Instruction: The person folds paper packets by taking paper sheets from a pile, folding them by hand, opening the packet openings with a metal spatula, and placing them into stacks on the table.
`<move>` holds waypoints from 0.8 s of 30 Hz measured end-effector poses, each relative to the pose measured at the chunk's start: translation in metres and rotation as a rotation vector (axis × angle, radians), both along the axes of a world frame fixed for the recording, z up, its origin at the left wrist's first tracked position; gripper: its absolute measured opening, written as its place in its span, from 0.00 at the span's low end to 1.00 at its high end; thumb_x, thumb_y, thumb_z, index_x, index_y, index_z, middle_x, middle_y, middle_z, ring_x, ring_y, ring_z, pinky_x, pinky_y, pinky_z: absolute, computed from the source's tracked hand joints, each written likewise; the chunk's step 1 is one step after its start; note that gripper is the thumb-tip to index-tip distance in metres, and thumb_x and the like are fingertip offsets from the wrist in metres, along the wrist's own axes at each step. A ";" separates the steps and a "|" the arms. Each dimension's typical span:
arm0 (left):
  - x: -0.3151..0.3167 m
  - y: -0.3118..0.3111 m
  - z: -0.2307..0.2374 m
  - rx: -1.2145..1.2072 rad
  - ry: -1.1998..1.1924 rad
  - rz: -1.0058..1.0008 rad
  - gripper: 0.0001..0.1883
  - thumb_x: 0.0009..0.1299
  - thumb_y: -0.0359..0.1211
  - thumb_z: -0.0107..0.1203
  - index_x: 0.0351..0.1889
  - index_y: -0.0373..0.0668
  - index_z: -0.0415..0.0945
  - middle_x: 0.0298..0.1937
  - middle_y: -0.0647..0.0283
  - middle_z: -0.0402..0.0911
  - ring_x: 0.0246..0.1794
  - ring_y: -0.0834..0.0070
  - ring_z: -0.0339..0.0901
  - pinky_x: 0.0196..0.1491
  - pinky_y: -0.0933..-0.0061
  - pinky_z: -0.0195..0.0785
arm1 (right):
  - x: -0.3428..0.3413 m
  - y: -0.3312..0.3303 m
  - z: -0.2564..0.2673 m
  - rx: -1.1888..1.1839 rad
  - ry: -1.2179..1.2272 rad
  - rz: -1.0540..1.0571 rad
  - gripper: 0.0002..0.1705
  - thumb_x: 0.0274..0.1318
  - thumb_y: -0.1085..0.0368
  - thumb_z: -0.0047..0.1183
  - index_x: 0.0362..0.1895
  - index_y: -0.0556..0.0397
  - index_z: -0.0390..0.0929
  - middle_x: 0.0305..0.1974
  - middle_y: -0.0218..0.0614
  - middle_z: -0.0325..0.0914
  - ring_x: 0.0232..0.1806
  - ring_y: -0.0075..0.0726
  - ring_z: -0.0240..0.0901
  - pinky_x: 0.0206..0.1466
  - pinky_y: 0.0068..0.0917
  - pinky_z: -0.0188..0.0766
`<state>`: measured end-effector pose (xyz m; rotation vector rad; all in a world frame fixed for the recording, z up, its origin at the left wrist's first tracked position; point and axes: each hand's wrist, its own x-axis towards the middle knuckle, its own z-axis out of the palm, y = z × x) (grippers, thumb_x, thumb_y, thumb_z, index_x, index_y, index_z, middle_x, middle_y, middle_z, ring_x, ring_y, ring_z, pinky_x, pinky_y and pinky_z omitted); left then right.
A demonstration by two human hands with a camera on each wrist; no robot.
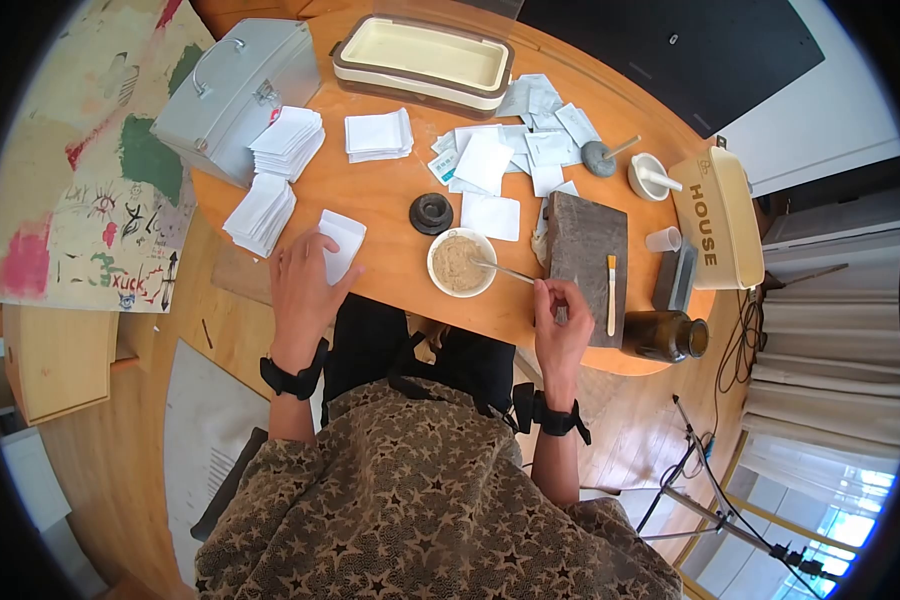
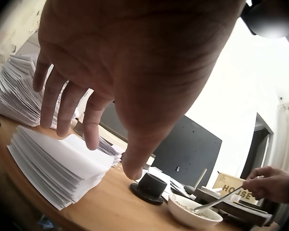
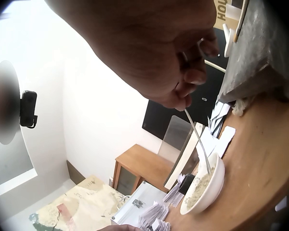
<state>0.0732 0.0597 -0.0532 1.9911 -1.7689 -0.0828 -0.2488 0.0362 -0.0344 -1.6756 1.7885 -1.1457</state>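
My right hand (image 1: 563, 325) pinches the handle end of a thin metal spoon (image 1: 511, 272). The spoon's other end rests in a white bowl (image 1: 440, 285) of beige powder (image 1: 455, 258) near the table's front edge. Left of the bowl, my left hand (image 1: 306, 278) hovers with loosely spread fingers at a stack of white paper packets (image 1: 346, 236). In the left wrist view its fingertips hang right by that stack (image 2: 58, 168), holding nothing. A black round lid-like piece (image 1: 431, 212) sits just behind the bowl.
More packet stacks (image 1: 288, 142) stand beside a silver metal case (image 1: 240, 95) at left. Loose packets (image 1: 485, 160) lie behind the bowl. On the right are a dark slab (image 1: 580, 250) with a brush (image 1: 611, 295), a brown jar (image 1: 660, 336), and a mortar (image 1: 646, 176).
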 end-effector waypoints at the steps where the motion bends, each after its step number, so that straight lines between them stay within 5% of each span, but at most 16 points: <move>1: 0.000 0.000 0.001 0.000 0.000 0.001 0.23 0.61 0.41 0.72 0.46 0.46 0.70 0.60 0.52 0.79 0.61 0.56 0.75 0.68 0.52 0.56 | 0.000 -0.001 0.000 0.005 0.001 0.003 0.08 0.65 0.66 0.63 0.37 0.59 0.82 0.25 0.31 0.76 0.27 0.22 0.66 0.34 0.24 0.65; 24: -0.001 -0.002 -0.001 -0.024 0.004 -0.042 0.23 0.61 0.41 0.73 0.46 0.45 0.71 0.56 0.54 0.79 0.59 0.56 0.74 0.66 0.53 0.57 | 0.000 0.001 0.002 0.008 -0.001 0.025 0.08 0.65 0.66 0.63 0.37 0.60 0.82 0.25 0.31 0.75 0.27 0.22 0.66 0.33 0.23 0.65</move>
